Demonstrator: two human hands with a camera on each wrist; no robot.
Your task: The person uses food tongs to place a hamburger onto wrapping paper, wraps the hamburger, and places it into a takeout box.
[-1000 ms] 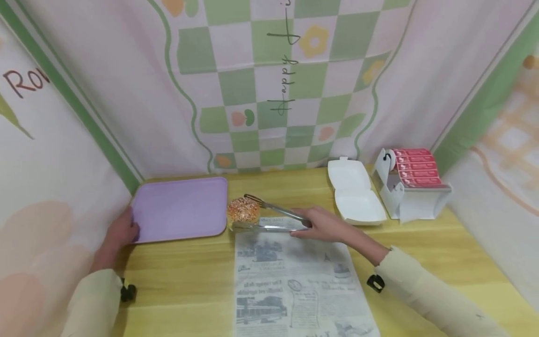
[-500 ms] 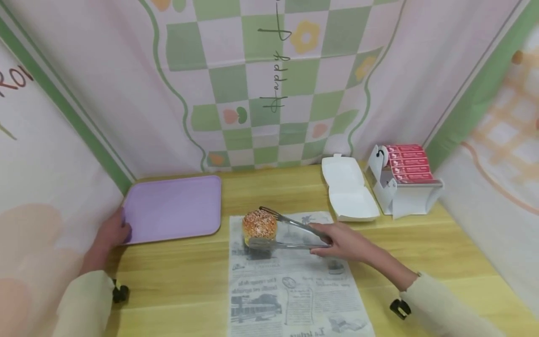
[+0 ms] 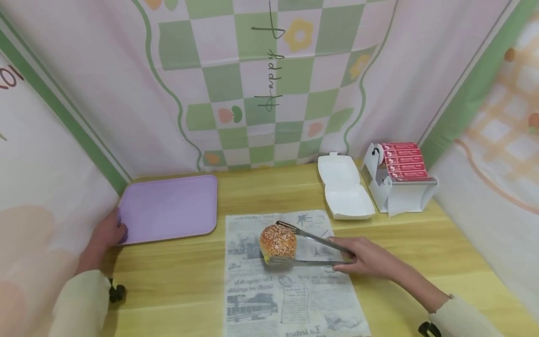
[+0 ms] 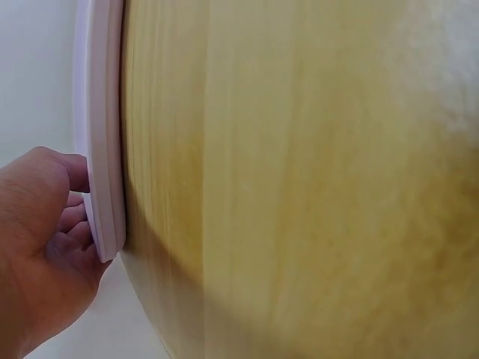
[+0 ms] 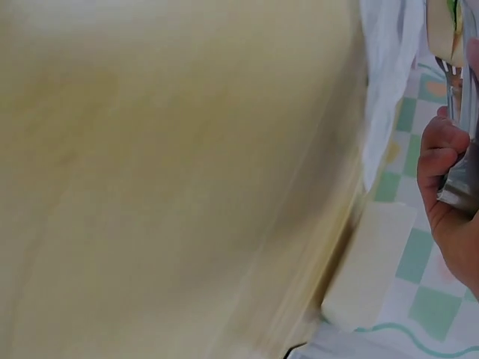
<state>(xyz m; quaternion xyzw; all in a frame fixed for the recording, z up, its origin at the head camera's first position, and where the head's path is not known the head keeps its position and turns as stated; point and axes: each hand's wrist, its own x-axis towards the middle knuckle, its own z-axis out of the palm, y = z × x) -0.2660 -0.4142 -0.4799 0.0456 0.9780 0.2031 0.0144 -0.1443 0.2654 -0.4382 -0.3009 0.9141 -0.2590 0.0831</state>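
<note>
My right hand [image 3: 370,257] grips a pair of metal tongs [image 3: 322,241], whose ends hold a seeded burger [image 3: 278,241] over the upper part of the newsprint paper [image 3: 252,285]. In the right wrist view, fingers curl round the tongs [image 5: 462,179], and part of the burger [image 5: 443,34] shows at the top edge. At the left, my left hand [image 3: 107,230] holds the near left corner of a purple tray [image 3: 168,208]. Its thumb lies over the tray's rim [image 4: 105,149] in the left wrist view, with the other fingers partly hidden behind it.
An opened white takeaway box [image 3: 347,187] stands at the back right. Beside it is a white dispenser [image 3: 406,196] with a roll of red labels [image 3: 404,161]. A patterned curtain [image 3: 252,84] rises behind the wooden table [image 3: 168,290].
The tongs and burger have moved right and nearer, from beside the tray to over the paper. My left hand keeps its hold on the tray, and the head view has shifted slightly.
</note>
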